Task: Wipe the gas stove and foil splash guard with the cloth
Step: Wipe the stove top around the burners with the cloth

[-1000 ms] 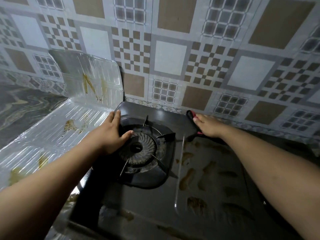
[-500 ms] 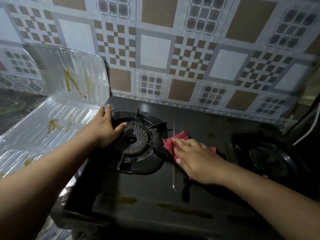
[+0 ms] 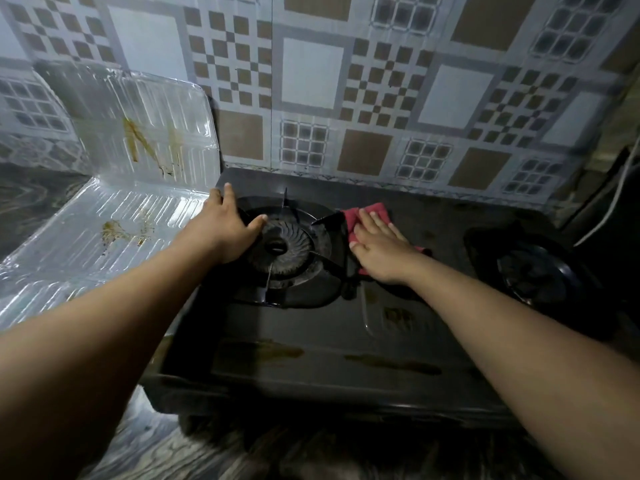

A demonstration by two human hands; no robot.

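Observation:
A black two-burner gas stove [image 3: 311,344] fills the middle of the view, with brown smears along its front. My left hand [image 3: 227,226] rests flat on the left burner [image 3: 282,245] and its pan support, fingers spread. With straight fingers my right hand [image 3: 379,251] presses a red cloth [image 3: 374,212] onto the stove top just right of that burner. The silver foil splash guard [image 3: 138,140] stands at the left against the wall, its lower panel lying flat, both streaked with brown stains.
The right burner [image 3: 536,271] sits at the stove's dark right end. A patterned tile wall [image 3: 346,98] runs close behind the stove. A white cable [image 3: 616,199] hangs at the far right. Marbled countertop [image 3: 31,202] extends left and in front.
My right hand slid the red cloth from the stove's back edge toward me, then pushed it back again beside the left burner. The left hand stayed on the burner.

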